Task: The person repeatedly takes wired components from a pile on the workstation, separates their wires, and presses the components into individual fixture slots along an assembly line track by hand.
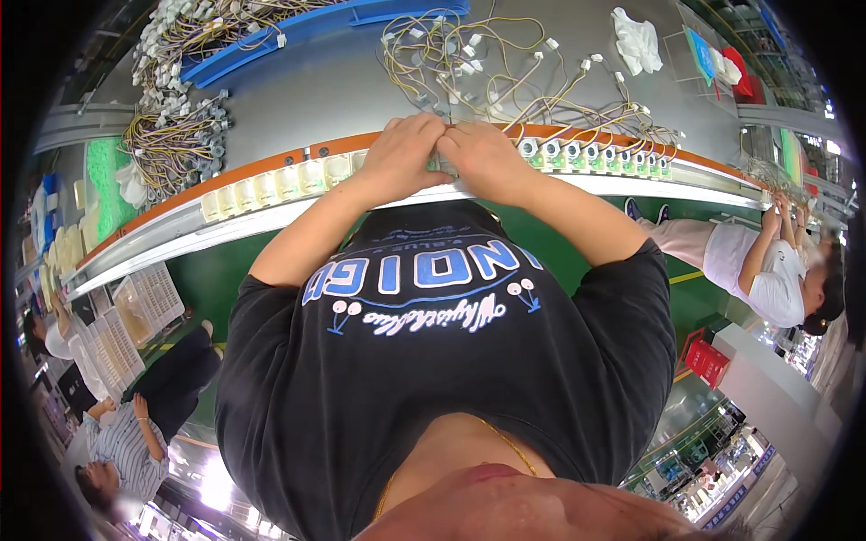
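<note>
My left hand [403, 158] and my right hand [487, 160] meet at the middle of a long rail along the table's near edge. The fingers of both are closed and bent inward over one spot in the row. What they pinch is mostly hidden; only a small greyish piece shows between them. To the left, a row of pale translucent housings [271, 187] sits in the rail without wires. Right of my hands, similar housings [591, 159] hold round grey parts, with yellow and dark wires [577, 113] running onto the table.
Loose wires with white connectors [460, 63] lie beyond my hands. A wire bundle [171, 144] and a blue tray [316, 32] are at the left, a crumpled white cloth [636, 42] at the right. Other people [767, 270] work at both sides.
</note>
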### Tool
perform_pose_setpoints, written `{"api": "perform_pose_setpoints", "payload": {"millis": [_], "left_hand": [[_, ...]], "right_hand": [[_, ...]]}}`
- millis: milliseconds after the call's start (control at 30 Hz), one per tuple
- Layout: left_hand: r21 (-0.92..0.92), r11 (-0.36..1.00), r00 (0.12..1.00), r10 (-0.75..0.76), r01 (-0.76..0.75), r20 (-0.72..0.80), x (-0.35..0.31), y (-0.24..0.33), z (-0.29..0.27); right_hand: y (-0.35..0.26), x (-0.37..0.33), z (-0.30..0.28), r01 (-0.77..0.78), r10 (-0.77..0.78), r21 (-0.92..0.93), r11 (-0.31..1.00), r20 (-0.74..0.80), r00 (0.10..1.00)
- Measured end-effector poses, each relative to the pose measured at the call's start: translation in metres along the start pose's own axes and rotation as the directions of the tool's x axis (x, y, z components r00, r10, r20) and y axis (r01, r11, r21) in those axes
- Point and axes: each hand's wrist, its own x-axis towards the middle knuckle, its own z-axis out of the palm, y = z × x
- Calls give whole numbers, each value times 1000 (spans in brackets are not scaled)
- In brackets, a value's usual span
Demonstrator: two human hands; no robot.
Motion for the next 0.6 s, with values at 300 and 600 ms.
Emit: {"api": "perform_pose_setpoints", "payload": {"millis": [300,600], "left_hand": [[-8,993,993,-118,118,16,4,-2,3],[38,998,998,-55,56,-20,3,1,5]], "right_hand": [[35,-1,-14,-111,100,202,973,61,993],[171,-84,-57,-655,771,-447,609,138,622]]}}
